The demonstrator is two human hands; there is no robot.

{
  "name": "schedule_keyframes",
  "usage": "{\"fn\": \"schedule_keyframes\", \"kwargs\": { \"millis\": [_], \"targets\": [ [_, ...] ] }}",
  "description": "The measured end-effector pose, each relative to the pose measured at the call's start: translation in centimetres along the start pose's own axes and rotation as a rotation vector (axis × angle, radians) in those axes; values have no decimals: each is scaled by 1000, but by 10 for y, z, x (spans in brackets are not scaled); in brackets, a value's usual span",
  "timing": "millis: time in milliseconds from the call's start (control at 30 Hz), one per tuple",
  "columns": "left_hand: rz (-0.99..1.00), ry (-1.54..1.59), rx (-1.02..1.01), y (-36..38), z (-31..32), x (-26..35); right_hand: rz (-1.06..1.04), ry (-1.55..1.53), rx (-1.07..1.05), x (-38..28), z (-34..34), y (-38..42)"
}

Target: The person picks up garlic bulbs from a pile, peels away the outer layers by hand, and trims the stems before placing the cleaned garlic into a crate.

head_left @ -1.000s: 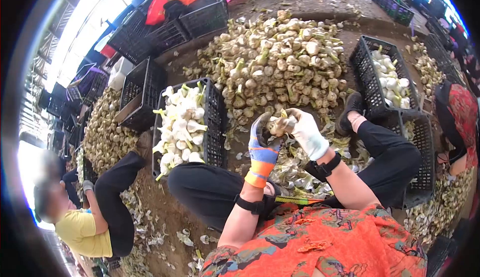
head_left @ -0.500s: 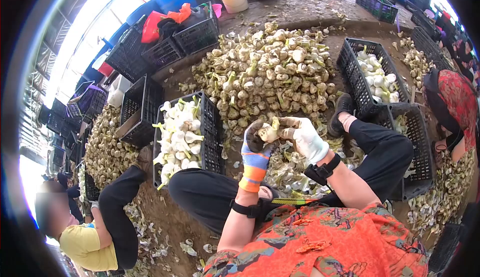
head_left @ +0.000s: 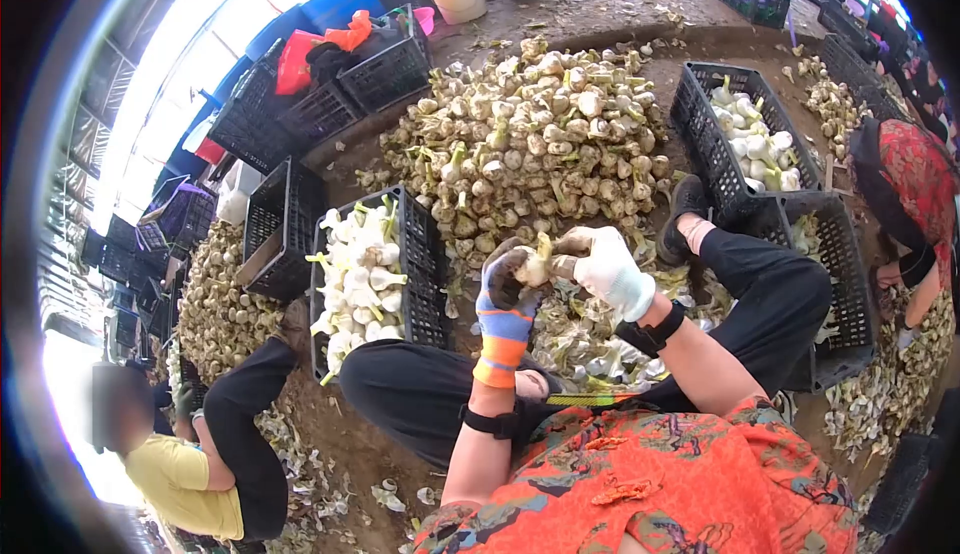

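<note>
The left hand (head_left: 503,294) and right hand (head_left: 607,266) both grip one garlic bulb (head_left: 533,268), peeling it. Next, the clean bulb likely goes left into the crate (head_left: 428,254).

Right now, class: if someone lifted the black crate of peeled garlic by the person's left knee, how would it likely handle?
The black crate looks like rigid lattice plastic, so it would probably keep its shape. Heaped with white peeled garlic bulbs, it is likely fairly heavy. The rounded bulbs sit above the rim, so tilting it could let some roll out.
</note>
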State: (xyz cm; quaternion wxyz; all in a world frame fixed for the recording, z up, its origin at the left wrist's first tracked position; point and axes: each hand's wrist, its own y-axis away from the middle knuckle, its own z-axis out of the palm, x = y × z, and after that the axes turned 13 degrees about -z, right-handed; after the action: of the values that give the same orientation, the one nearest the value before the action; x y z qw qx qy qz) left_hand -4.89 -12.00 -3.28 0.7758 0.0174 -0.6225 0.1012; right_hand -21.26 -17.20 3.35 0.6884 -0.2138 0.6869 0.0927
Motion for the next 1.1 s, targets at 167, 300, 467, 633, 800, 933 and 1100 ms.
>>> {"fn": "schedule_keyframes", "kwargs": {
  "millis": [167,300,467,633,800,933,1100],
  "targets": [
    [67,-154,-4,5,0,2,-128,194,-50,12,-2,-3],
    [14,125,-32,5,6,-8,-19,8,-21,19,-2,-3],
    [-85,180,-36,5,4,-12,-168,316,106,24,16,-3],
    [-25,43,77,7,3,-21,-22,86,16,33,21,-3],
    [21,53,-15,22,17,27,-128,411,40,85,3,-11],
    [-77,223,-19,22,3,18,-203,37,181,90,-3,4],
    [-4,-76,61,21,16,17,5,-153,-70,6,-2,12]
  ]
}}
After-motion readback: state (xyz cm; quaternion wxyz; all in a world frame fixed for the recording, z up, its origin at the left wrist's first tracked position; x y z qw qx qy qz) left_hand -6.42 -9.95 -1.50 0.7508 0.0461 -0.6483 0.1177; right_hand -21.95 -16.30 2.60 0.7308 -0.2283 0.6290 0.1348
